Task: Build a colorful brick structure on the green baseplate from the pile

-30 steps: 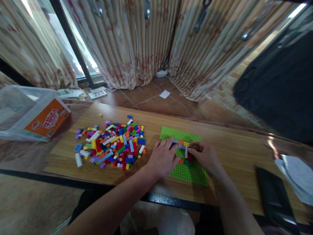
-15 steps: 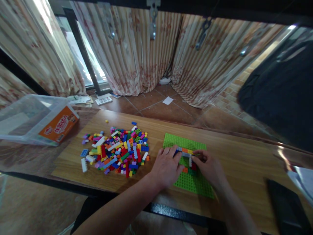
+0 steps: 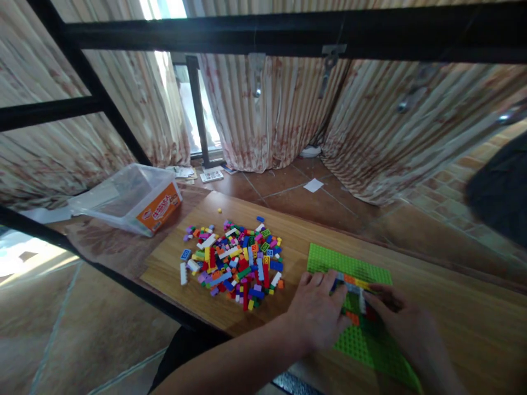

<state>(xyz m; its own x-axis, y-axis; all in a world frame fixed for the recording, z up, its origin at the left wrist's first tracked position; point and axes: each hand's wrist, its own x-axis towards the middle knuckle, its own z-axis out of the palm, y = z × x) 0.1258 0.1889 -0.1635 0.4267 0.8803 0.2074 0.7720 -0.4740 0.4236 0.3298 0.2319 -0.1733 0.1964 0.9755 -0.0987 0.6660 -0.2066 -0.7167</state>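
Observation:
A green studded baseplate (image 3: 364, 351) lies on the table under both hands. Joined toy building bricks (image 3: 349, 281), grey, orange, yellow, blue and white, form a low frame on it, with orange bricks (image 3: 352, 317) nearer me. My left hand (image 3: 317, 307) curls its fingers around the frame's left end, beside a blue brick. At the right end, my right hand (image 3: 401, 312) closes thumb and fingers on the bricks near the yellow and white ones. The hands partly cover the frame, and dark red bricks show in shadow beneath the right hand.
A pile of loose colourful bricks (image 3: 234, 266) spreads over the wooden tabletop (image 3: 173, 285), left of the baseplate. Farther left stands a clear plastic box (image 3: 123, 206) with an orange label. A black metal rail (image 3: 288, 38) crosses above the table's far side, with curtains (image 3: 280, 120) behind.
My view has swung left and tilted, so everything appears shifted right and lower. Both hands keep nearly the same hold on the brick frame.

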